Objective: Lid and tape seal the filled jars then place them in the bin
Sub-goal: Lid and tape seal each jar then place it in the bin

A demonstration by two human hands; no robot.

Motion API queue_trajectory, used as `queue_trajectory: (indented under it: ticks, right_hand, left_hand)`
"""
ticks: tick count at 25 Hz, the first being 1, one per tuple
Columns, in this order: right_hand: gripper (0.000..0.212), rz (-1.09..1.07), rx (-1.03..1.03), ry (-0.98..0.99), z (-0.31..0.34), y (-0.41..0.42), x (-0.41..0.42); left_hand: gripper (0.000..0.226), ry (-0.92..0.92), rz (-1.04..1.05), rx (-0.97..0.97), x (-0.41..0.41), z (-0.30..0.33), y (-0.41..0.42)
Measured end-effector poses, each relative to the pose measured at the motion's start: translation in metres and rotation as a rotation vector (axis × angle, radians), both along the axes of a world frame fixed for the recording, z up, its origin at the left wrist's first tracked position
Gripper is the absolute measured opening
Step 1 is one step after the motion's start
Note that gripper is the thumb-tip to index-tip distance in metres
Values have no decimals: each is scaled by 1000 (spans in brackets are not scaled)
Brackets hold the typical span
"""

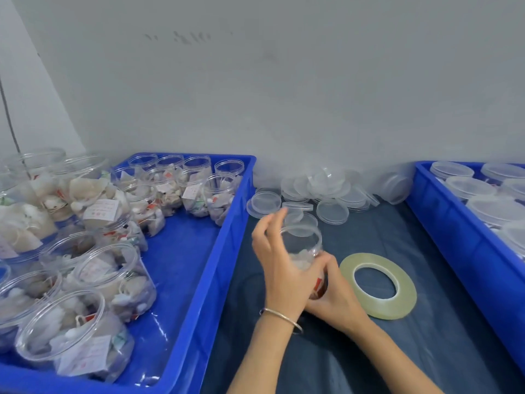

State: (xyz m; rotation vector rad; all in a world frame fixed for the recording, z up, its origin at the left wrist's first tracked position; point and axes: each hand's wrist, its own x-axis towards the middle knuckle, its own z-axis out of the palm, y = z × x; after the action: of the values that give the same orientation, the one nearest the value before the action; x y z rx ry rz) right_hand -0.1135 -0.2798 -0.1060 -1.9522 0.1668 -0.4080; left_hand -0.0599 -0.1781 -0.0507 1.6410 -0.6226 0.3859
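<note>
A clear filled jar (302,245) stands tilted on the dark cloth between two blue bins, its mouth open with no lid on it. My left hand (279,260) wraps round its left side. My right hand (332,291) grips its lower right side. A roll of clear tape (377,285) lies flat just right of my hands. Loose clear lids (318,189) are heaped by the wall behind the jar. The left blue bin (199,251) holds several open filled jars (108,280). The right blue bin (454,228) holds several lidded jars (468,187).
A grey wall rises right behind the bins and lids. The dark cloth (397,351) covers the table between the bins. A bracelet (281,317) sits on my left wrist.
</note>
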Motion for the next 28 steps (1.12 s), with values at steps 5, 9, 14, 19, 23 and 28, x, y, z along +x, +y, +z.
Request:
queue_trajectory:
  ticks: [5, 9, 14, 19, 23, 28]
  right_hand:
    - [46, 48, 347, -93, 0, -50, 18]
    - [50, -174, -221, 231, 1, -79, 60]
    - [76, -19, -616, 420, -9, -82, 98]
    - [50, -119, -775, 506, -16, -77, 110]
    - [44, -81, -739, 330, -12, -78, 89]
    - [36, -334, -595, 241, 15, -84, 67]
  left_hand:
    - [98, 343, -279, -103, 3, -36, -1]
    - [81, 371, -301, -87, 6, -52, -1]
    - [76, 532, -394, -47, 13, -65, 2]
    - [77, 550, -402, -56, 15, -65, 1]
    - [84, 552, -410, -70, 14, -65, 1]
    - [85, 559, -416, -76, 13, -66, 1]
